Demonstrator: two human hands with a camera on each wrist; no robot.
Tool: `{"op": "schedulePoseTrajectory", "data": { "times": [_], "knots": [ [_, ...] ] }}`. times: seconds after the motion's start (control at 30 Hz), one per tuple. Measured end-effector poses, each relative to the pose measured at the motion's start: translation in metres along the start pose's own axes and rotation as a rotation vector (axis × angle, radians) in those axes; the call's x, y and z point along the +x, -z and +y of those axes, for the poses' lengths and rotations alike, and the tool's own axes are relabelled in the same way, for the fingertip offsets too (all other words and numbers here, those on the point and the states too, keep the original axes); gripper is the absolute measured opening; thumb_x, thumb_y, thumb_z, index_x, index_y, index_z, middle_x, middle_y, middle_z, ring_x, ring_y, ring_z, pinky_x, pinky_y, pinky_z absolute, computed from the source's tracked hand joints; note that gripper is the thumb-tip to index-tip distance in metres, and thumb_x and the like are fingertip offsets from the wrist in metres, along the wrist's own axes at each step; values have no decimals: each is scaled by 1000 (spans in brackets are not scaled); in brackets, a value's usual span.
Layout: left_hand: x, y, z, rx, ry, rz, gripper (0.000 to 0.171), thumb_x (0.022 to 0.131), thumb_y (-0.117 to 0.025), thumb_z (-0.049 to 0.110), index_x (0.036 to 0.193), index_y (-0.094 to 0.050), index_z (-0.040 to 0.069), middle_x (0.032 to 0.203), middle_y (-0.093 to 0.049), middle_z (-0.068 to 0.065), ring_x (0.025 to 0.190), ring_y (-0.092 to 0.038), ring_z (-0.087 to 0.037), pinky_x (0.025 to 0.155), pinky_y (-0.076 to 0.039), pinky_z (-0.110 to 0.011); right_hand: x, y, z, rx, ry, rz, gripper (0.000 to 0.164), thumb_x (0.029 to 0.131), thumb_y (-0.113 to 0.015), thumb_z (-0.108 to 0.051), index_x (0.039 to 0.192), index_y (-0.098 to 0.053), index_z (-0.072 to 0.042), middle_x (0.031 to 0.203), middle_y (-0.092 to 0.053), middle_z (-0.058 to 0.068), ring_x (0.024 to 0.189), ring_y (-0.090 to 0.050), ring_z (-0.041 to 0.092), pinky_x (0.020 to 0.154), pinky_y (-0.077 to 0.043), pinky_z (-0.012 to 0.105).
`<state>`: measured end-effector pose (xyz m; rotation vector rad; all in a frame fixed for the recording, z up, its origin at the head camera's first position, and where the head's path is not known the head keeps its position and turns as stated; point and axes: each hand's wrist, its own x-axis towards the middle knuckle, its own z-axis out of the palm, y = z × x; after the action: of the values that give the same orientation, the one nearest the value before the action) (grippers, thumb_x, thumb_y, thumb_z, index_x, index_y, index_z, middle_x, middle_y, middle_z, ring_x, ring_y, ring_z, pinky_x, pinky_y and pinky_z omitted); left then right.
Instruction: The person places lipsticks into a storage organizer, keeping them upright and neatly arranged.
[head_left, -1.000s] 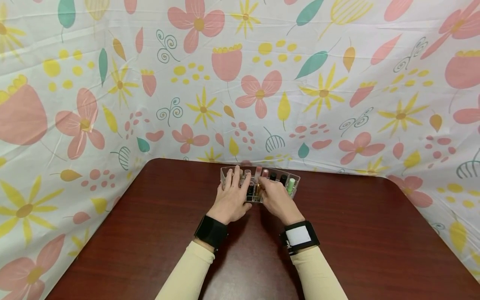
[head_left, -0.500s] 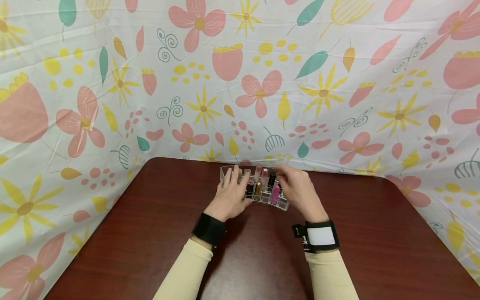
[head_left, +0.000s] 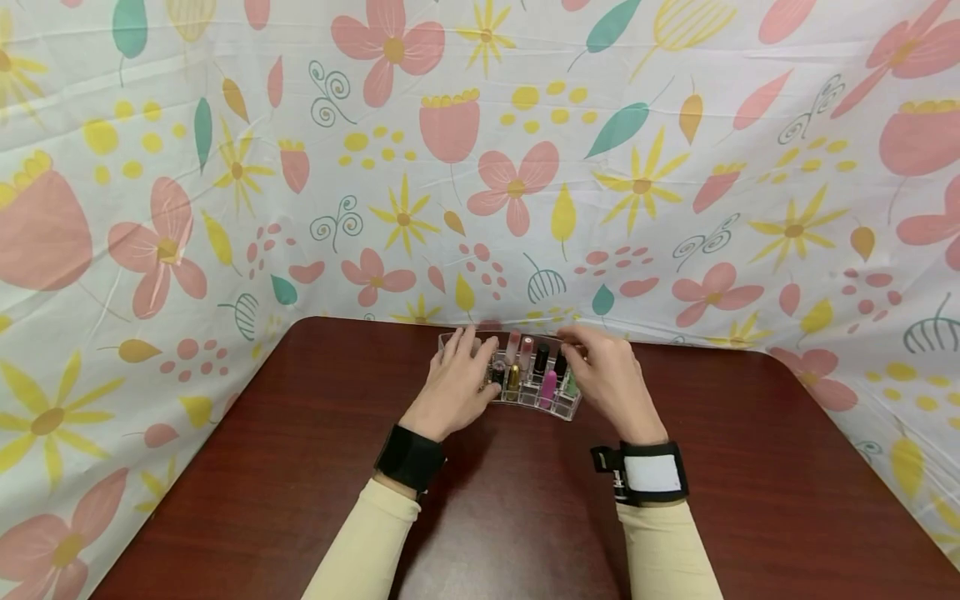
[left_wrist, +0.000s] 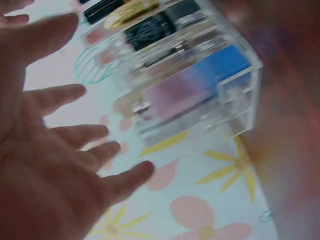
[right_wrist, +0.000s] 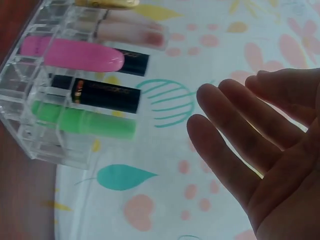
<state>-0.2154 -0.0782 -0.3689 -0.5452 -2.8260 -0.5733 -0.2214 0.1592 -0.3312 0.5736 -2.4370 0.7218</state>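
Note:
A clear, tiered lipstick organizer [head_left: 561, 411] stands at the far side of the table, with lipsticks upright in its slots. My left hand [head_left: 453, 383] is over its left end, fingers spread and nearly straight; the left wrist view shows a tube with a blue base [left_wrist: 227, 64] near those fingers. My right hand [head_left: 611, 379] hovers at the right end with relaxed fingers and nothing in them. Closest to it are a green tube [right_wrist: 95, 122] and a black lipstick [right_wrist: 107, 95]. A pink lipstick [head_left: 549, 388] stands in the front row, right of a gold one [head_left: 513, 379].
The dark reddish-brown table [head_left: 517, 517] extends toward me and to both sides. A white cloth [head_left: 285, 225] printed with flowers hangs behind and left of it, close behind the organizer.
My right hand has lifted from the organizer's middle front and moved right, uncovering the pink lipstick and covering part of the green tube. The left hand has stayed nearly in place.

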Motion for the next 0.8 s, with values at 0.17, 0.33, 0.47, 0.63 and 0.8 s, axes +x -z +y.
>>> {"op": "schedulePoseTrajectory", "data": {
  "times": [0.17,0.33,0.47,0.63,0.8],
  "knots": [
    [-3,24,11,23,-171,275,48,100,-66,27,145,-55,13,143,-60,-8,133,-57,-26,109,-46,-52,1,15,-13,-19,55,123,8,97,-67,-11,99,-75,-12,90,-76,6,76,-69,19,59,-47,33],
    [-12,50,23,66,-212,364,41,104,-59,31,141,-59,13,136,-65,-6,127,-61,-26,106,-50,-48,-2,34,-30,-75,85,242,7,97,-68,-15,97,-74,-13,92,-75,4,61,-54,16,54,-38,31],
    [-29,71,29,94,-167,395,45,108,-46,40,143,-58,14,141,-61,-6,132,-57,-27,109,-46,-50,-8,51,-46,-116,114,334,9,98,-68,-18,93,-73,-11,94,-72,3,62,-54,17,56,-40,32],
    [-54,99,33,99,-156,472,49,109,-39,45,142,-59,15,140,-61,-7,133,-56,-27,111,-42,-51,-18,77,-68,-156,109,441,17,98,-67,-18,85,-69,-8,92,-70,5,69,-58,21,60,-41,36],
    [-77,120,31,92,-21,418,57,108,-36,52,149,-51,14,151,-52,-14,142,-45,-32,115,-32,-61,-31,100,-82,-265,4,321,22,102,-62,-26,87,-67,-10,85,-66,5,77,-61,27,67,-45,45]
  ]
}}
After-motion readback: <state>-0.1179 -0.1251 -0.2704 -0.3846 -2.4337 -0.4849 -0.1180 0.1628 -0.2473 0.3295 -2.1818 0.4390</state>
